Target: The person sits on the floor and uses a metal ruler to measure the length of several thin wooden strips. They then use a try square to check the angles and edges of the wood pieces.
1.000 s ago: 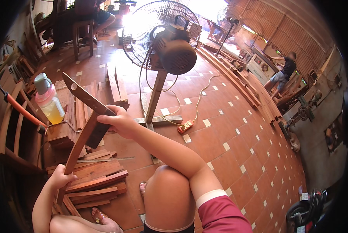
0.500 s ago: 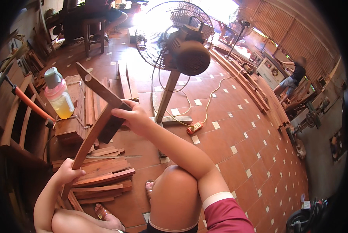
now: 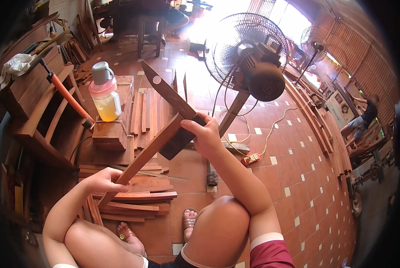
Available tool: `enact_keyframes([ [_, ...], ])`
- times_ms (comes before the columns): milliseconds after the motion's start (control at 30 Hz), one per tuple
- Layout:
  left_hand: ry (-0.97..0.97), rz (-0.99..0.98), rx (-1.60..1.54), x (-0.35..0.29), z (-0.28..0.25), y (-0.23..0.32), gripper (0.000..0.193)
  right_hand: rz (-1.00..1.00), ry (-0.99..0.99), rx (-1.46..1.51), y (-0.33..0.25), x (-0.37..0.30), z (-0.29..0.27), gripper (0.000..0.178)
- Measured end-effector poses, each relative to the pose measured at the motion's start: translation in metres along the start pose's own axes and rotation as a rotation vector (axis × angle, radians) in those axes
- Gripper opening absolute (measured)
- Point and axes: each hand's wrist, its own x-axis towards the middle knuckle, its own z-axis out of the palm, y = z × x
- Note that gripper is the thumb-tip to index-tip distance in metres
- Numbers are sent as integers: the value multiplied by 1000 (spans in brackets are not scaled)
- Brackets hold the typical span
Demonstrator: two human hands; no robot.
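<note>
At far left, a white cloth (image 3: 16, 69) lies on a wooden frame (image 3: 41, 142). An orange tube (image 3: 67, 97) leans beside the frame. To its right, a jug (image 3: 104, 96) of yellow liquid stands upright on a stack of wood (image 3: 113, 137). Below the jug, the left hand (image 3: 104, 180) is closed around the lower part of a wooden strip (image 3: 148, 149). The strip is held at a slant, above a pile of cut pieces (image 3: 148, 184) on the tiled floor. A ruler (image 3: 173, 177) lies on the pile. At the strip's upper end is a square-like tool (image 3: 167, 94) with a pierced blade and a dark stock. The right hand (image 3: 205, 136) grasps this tool where blade and stock meet, thumb on the near face; the far fingers are hidden. Further right are an orange socket block (image 3: 251, 159), a pedestal fan (image 3: 264, 73) and a co-worker (image 3: 367, 111) at a machine (image 3: 340, 108).
</note>
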Motion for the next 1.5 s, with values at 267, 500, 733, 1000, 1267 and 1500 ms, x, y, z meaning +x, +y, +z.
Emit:
enact_keyframes([
  [267,156,35,172,9,-4,-18,34,26,-24,-104,2,-1,1,34],
  [500,249,7,146,11,-2,-22,31,84,5,-174,0,-1,0,32],
  [733,220,-36,189,13,0,-22,32,107,23,-109,3,-1,1,32],
  [1000,235,-18,187,13,0,-18,32,81,6,-40,10,3,-3,32],
  [1267,237,-15,194,11,1,-16,32,86,-5,-23,14,6,-7,35],
  [1500,239,-15,189,12,1,-20,31,95,6,16,11,4,-2,37],
])
